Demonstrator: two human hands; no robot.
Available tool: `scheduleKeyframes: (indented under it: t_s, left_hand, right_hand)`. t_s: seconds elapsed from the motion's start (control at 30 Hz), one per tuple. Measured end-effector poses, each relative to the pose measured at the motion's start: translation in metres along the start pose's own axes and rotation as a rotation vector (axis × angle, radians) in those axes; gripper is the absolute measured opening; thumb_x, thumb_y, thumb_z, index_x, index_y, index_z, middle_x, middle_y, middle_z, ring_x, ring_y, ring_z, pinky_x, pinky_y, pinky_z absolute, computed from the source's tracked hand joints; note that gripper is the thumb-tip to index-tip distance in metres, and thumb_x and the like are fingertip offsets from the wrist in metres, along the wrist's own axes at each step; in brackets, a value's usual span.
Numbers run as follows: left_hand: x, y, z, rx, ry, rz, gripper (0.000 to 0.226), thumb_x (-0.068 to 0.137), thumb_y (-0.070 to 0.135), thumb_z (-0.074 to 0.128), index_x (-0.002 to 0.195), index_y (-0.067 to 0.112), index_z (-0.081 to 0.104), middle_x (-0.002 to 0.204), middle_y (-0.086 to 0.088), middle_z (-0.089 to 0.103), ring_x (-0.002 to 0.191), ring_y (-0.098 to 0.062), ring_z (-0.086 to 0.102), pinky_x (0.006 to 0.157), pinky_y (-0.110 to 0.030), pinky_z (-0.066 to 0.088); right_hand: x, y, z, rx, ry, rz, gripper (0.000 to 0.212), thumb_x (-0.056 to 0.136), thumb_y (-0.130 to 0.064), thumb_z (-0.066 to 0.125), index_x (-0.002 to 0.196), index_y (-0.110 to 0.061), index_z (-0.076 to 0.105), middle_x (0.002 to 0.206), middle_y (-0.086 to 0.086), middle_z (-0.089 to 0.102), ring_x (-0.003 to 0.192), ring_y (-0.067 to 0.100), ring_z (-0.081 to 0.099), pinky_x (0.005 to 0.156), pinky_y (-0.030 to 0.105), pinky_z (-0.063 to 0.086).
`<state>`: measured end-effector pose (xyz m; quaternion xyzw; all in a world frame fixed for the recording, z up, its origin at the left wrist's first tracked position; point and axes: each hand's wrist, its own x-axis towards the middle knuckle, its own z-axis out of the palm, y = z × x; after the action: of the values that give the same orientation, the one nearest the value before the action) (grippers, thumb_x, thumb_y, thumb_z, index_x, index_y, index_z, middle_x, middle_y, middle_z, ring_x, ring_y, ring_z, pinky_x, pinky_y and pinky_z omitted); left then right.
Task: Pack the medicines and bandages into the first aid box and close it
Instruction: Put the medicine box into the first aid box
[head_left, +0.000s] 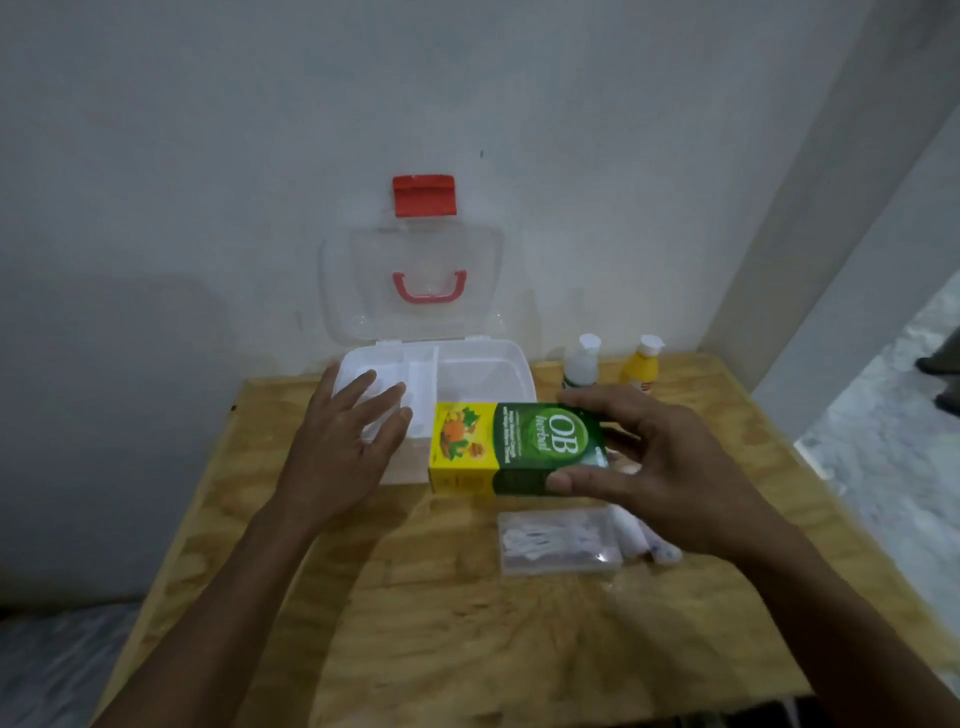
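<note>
Plywood table (467, 649) against a pale wall, and on it stands the first aid box (483, 376), its clear lid (358, 280) swung up and leaning back on the wall, red latch (424, 195) at the top edge and red handle (429, 287) showing through the plastic. The white base is split by a divider; what the compartments hold I cannot tell from where I stand. The person's left hand (345, 441) lies with fingers spread and straight on the box's near left rim. The right hand (649, 467) grips a green and yellow medicine carton (514, 449), thumb on its near edge and fingers over the far one, held just above the box's near right corner. Behind, right of the box, stand a clear bottle (581, 364) and a yellow bottle (641, 366), both white-capped. Nearer, under the right wrist, lies a clear flat case (556, 540) of white items, with a white tube (641, 540) just beside it.
</note>
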<state>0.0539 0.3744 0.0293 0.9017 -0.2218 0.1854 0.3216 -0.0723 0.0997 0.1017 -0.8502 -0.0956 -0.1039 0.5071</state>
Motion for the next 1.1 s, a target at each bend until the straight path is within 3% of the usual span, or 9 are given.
scheduleKeyframes:
  t_s: [0.13, 0.2, 0.3, 0.5, 0.7, 0.87, 1.1]
  left_hand:
    - [0.000, -0.011, 0.005, 0.017, -0.038, -0.077, 0.060, 0.088, 0.064, 0.036, 0.128, 0.029, 0.063, 0.147, 0.000, 0.048, 0.147, -0.007, 0.013, 0.122, -0.042, 0.013]
    - [-0.002, -0.014, 0.006, 0.018, -0.047, -0.109, 0.060, 0.088, 0.066, 0.036, 0.129, 0.031, 0.062, 0.150, 0.003, 0.044, 0.149, -0.014, 0.012, 0.120, -0.044, 0.017]
    - [-0.002, -0.010, 0.005, 0.008, -0.046, -0.111, 0.059, 0.088, 0.063, 0.037, 0.129, 0.029, 0.062, 0.150, 0.003, 0.043, 0.149, -0.013, 0.010, 0.120, -0.045, 0.019]
    - [-0.002, -0.012, 0.007, 0.005, -0.059, -0.133, 0.058, 0.088, 0.062, 0.036, 0.130, 0.031, 0.061, 0.151, 0.005, 0.041, 0.149, -0.015, 0.013, 0.119, -0.038, 0.014]
    - [-0.004, -0.009, 0.006, -0.001, -0.056, -0.161, 0.059, 0.087, 0.063, 0.035, 0.131, 0.032, 0.059, 0.152, 0.007, 0.039, 0.149, -0.012, 0.010, 0.119, -0.046, 0.021]
    - [-0.004, -0.009, 0.006, 0.018, -0.057, -0.157, 0.061, 0.087, 0.065, 0.034, 0.131, 0.030, 0.060, 0.152, 0.007, 0.040, 0.149, -0.013, 0.011, 0.118, -0.047, 0.022]
    - [-0.003, -0.006, 0.004, 0.039, -0.071, -0.166, 0.062, 0.088, 0.065, 0.031, 0.131, 0.032, 0.059, 0.153, 0.008, 0.038, 0.149, -0.013, 0.010, 0.116, -0.040, 0.016]
  right_hand:
    - [0.042, -0.005, -0.030, -0.094, 0.067, -0.021, 0.068, 0.064, -0.033, 0.085, 0.125, -0.013, 0.064, 0.116, -0.005, 0.069, 0.108, 0.004, 0.065, 0.096, 0.026, 0.053]
    - [0.061, -0.003, -0.036, -0.183, 0.054, -0.013, 0.072, 0.065, -0.042, 0.083, 0.128, -0.015, 0.062, 0.118, -0.005, 0.067, 0.109, 0.006, 0.064, 0.096, 0.031, 0.054]
    - [0.086, 0.003, -0.037, -0.294, 0.014, 0.018, 0.077, 0.064, -0.051, 0.081, 0.131, -0.019, 0.060, 0.121, -0.006, 0.065, 0.110, 0.009, 0.063, 0.095, 0.037, 0.055]
    - [0.116, 0.009, -0.023, -0.492, -0.093, -0.008, 0.070, 0.067, -0.042, 0.084, 0.129, -0.017, 0.061, 0.118, -0.002, 0.064, 0.106, 0.015, 0.062, 0.092, 0.039, 0.054]
    - [0.132, 0.005, -0.004, -0.678, -0.229, -0.042, 0.068, 0.073, -0.039, 0.082, 0.132, -0.015, 0.058, 0.121, 0.002, 0.061, 0.103, 0.016, 0.059, 0.086, 0.028, 0.051]
    - [0.139, 0.006, 0.015, -0.671, -0.296, -0.037, 0.066, 0.072, -0.039, 0.083, 0.129, -0.014, 0.060, 0.118, 0.004, 0.061, 0.102, 0.018, 0.059, 0.087, 0.036, 0.053]
    - [0.139, 0.017, 0.039, -0.627, -0.339, -0.010, 0.070, 0.073, -0.043, 0.082, 0.132, -0.015, 0.057, 0.120, 0.003, 0.061, 0.105, 0.019, 0.057, 0.088, 0.034, 0.051]
